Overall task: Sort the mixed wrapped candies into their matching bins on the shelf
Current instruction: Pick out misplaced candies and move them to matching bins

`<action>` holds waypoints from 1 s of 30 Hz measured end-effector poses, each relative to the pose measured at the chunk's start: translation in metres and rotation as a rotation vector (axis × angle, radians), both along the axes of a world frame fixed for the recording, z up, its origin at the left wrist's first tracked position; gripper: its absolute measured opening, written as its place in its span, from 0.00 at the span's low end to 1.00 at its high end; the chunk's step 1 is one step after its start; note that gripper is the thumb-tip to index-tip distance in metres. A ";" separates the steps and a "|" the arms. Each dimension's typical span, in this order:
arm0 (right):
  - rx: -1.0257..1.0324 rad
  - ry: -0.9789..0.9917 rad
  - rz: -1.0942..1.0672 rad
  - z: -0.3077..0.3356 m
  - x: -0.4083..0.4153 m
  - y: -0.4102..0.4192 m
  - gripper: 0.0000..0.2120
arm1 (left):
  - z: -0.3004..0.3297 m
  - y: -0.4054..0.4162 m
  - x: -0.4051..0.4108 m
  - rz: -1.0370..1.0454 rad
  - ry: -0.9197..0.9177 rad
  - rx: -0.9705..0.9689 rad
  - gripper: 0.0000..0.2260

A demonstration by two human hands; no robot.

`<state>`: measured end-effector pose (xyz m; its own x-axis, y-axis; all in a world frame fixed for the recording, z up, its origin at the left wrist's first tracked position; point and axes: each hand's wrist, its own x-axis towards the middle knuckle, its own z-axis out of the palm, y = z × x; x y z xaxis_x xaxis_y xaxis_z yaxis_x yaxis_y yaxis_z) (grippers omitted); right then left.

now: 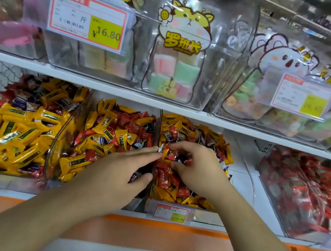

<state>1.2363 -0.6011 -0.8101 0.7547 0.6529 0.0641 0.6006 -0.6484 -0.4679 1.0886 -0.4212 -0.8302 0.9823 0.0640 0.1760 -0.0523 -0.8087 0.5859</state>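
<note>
Head view, left to right: a bin of mostly yellow candies [15,131] at nine o'clock, then a mixed middle bin [113,137] where the left hand [126,169] lies, fingers straight, holding nothing visible. At three o'clock of it, the right hand [193,164] curls its grip into the mixed bin [197,134], pinching red wrapped candies [176,159]; a red-candy bin [304,193] sits far right.

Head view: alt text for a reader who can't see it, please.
Both hands reach into clear bins of mixed yellow, red and dark wrapped candies; the right hand gathers several red candies, the left hand lies open across the bin divider. Marshmallow packs fill the shelf above.
</note>
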 end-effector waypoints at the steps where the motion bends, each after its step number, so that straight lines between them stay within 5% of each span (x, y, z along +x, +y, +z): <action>1: 0.020 0.026 -0.003 0.001 0.000 -0.002 0.19 | 0.001 0.000 0.000 0.001 0.001 0.000 0.24; 13: 0.099 -0.067 0.018 -0.005 0.007 0.028 0.14 | 0.002 0.002 -0.002 -0.014 0.032 -0.029 0.25; 24: 0.281 -0.149 -0.209 0.013 0.012 -0.001 0.04 | 0.012 0.001 -0.002 0.112 -0.046 -0.013 0.21; 30: 0.330 -0.038 0.054 0.031 -0.032 0.011 0.05 | 0.027 0.004 -0.010 0.216 -0.129 -0.030 0.23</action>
<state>1.2039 -0.5902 -0.7792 0.7129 0.6310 0.3058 0.6507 -0.4328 -0.6239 1.0788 -0.4171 -0.8028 0.9148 0.2771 0.2939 0.0440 -0.7917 0.6093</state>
